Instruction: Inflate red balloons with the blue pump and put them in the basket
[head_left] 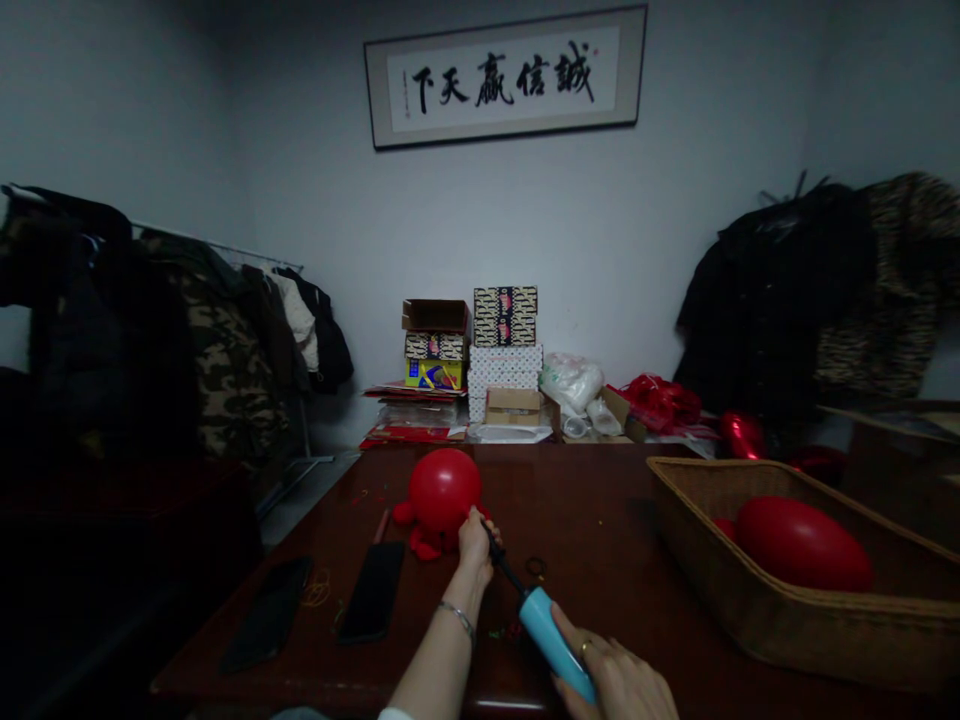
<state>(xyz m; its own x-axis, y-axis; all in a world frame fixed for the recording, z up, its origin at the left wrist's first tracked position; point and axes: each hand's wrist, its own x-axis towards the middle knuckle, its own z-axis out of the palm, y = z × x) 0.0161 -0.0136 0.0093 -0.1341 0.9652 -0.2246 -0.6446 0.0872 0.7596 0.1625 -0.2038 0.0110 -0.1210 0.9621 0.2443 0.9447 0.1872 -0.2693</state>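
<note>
A round, inflated red balloon [445,488] with small red lobes around its lower part sits over the middle of the table. Closed at its right side, my left hand [475,542] pinches the balloon where the black nozzle of a hand pump [556,642] meets it. The exact joint is hidden by my fingers. My right hand [619,675], wearing a ring, is wrapped around the light blue barrel of the pump, which slants down toward me. A black rod shows between the nozzle end and the barrel.
A wicker basket [757,590] on the right holds a large red balloon [804,543]. Left of my arm lie two dark phones [373,592] and rubber bands [318,588]. Boxes [505,380] and bags [574,380] are stacked beyond the brown table [585,490]. Clothes racks flank it.
</note>
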